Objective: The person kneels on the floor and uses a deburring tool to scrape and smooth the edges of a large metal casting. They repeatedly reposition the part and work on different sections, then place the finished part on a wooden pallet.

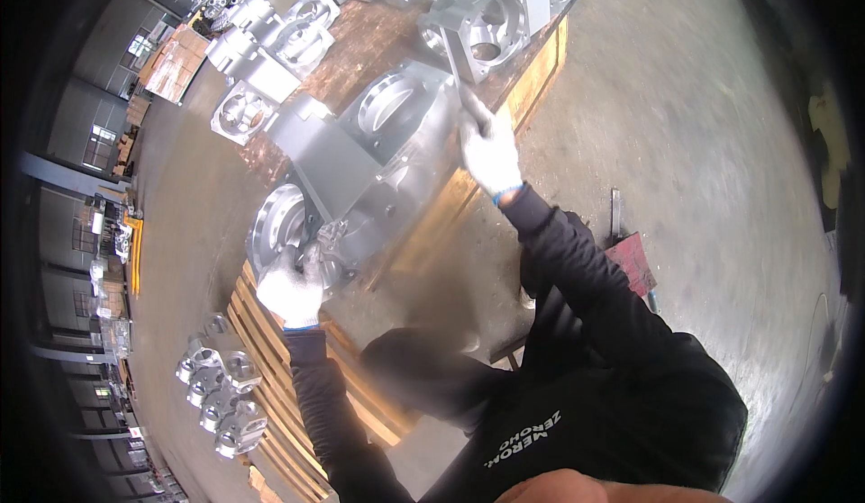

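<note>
A large silvery machined metal housing (329,165), with round flanged openings and a flat block face, lies on the workbench in front of me, partly smeared by motion. My left hand (290,294), in a white glove, is closed at the lower rim of its near round flange (277,219). Beside those fingers is a crinkled shiny patch I cannot identify. My right hand (491,154), also gloved, is at the bench's right edge. Its fingers are bent together near the lower end of a thin grey strip (457,57); whether the strip is a separate tool I cannot tell.
More machined housings (491,30) stand along the far side of the wooden-topped bench (365,39). Several smaller castings (221,381) sit at lower left by wooden slats (279,395). A red plate-like thing (632,264) is on the floor to the right. Stacked cartons (176,63) stand far left.
</note>
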`<state>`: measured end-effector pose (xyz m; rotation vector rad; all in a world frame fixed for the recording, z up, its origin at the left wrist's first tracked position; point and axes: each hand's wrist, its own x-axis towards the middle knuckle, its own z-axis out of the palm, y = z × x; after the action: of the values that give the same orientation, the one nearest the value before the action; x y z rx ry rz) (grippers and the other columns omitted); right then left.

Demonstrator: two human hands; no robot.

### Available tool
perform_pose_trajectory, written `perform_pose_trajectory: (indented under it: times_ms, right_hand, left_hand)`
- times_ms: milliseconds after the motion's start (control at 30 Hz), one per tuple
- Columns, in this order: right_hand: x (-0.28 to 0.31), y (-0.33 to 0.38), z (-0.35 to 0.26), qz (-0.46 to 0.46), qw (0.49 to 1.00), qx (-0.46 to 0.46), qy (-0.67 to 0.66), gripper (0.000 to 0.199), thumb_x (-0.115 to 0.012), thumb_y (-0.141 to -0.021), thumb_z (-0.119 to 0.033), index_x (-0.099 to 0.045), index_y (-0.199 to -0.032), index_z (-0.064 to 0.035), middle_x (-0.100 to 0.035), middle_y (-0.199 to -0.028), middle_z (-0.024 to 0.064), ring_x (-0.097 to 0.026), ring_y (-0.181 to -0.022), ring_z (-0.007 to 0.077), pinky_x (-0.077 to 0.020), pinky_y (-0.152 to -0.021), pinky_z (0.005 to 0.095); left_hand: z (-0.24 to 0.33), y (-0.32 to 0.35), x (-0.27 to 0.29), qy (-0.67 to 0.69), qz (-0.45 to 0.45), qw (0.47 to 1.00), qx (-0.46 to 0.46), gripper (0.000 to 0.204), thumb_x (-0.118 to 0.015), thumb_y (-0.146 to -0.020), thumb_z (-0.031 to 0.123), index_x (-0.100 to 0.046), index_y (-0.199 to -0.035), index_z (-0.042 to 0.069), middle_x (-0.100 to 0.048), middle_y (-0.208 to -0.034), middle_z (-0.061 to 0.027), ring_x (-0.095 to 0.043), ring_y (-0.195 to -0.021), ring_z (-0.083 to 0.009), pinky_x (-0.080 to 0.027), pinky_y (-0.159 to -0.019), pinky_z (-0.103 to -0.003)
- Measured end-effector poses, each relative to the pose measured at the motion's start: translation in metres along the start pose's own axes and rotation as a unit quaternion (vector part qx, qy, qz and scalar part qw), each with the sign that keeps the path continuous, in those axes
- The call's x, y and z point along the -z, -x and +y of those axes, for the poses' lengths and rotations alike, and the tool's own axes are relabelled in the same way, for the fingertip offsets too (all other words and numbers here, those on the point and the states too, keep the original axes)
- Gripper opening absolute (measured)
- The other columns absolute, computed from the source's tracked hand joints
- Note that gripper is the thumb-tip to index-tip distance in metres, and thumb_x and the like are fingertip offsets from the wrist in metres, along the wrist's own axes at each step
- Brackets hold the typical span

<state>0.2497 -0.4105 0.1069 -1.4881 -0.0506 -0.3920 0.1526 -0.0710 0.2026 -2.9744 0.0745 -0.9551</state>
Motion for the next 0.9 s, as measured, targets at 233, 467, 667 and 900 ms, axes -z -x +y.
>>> perform_pose_trajectory:
  times_ms: [233, 467, 667, 900]
  right_hand:
    - [-0.012, 0.001, -0.013, 0.073, 0.991, 0.103, 0.039, 0.042, -0.054, -0.106, -0.009, -0.06, -0.147, -0.0025, -0.072, -0.101, 0.0152, -0.061, -0.075, 0.0134, -0.0516, -0.072, 0.0291]
    - [-0.017, -0.006, 0.007, 0.065, 0.993, 0.02, 0.094, 0.044, -0.055, -0.106, -0.009, -0.059, -0.15, -0.005, -0.062, -0.08, 0.0002, -0.052, -0.069, 0.0046, -0.0479, -0.065, 0.0243]
    - [-0.019, -0.001, 0.013, 0.076, 0.991, -0.071, 0.084, 0.044, -0.053, -0.108, -0.012, -0.058, -0.151, -0.0041, -0.057, -0.073, -0.0025, -0.051, -0.063, 0.0023, -0.0446, -0.058, 0.0218]
    - [-0.039, 0.009, 0.034, 0.14, 0.99, -0.008, -0.028, 0.042, -0.054, -0.106, -0.013, -0.061, -0.147, -0.0075, -0.071, -0.102, 0.0066, -0.066, -0.089, 0.0163, -0.0522, -0.078, 0.0308]
  left_hand:
    - [-0.011, -0.012, -0.005, -0.014, -0.019, 1.0, 0.015, 0.044, -0.071, -0.092, 0.052, -0.081, -0.095, 0.009, -0.071, -0.072, -0.0192, -0.071, -0.066, -0.0409, -0.055, -0.06, -0.049]
    - [-0.014, -0.025, -0.006, -0.005, 0.004, 1.0, 0.028, 0.042, -0.071, -0.093, 0.051, -0.08, -0.09, 0.01, -0.07, -0.07, -0.0196, -0.071, -0.067, -0.0408, -0.056, -0.062, -0.048]
    - [-0.014, -0.023, -0.004, -0.011, -0.014, 0.999, 0.029, 0.041, -0.072, -0.093, 0.05, -0.08, -0.091, 0.011, -0.07, -0.07, -0.0194, -0.071, -0.067, -0.0416, -0.056, -0.062, -0.048]
    - [-0.015, -0.025, -0.005, -0.042, -0.028, 0.998, 0.037, 0.043, -0.07, -0.094, 0.052, -0.081, -0.092, 0.011, -0.07, -0.07, -0.0194, -0.071, -0.068, -0.0412, -0.056, -0.062, -0.048]
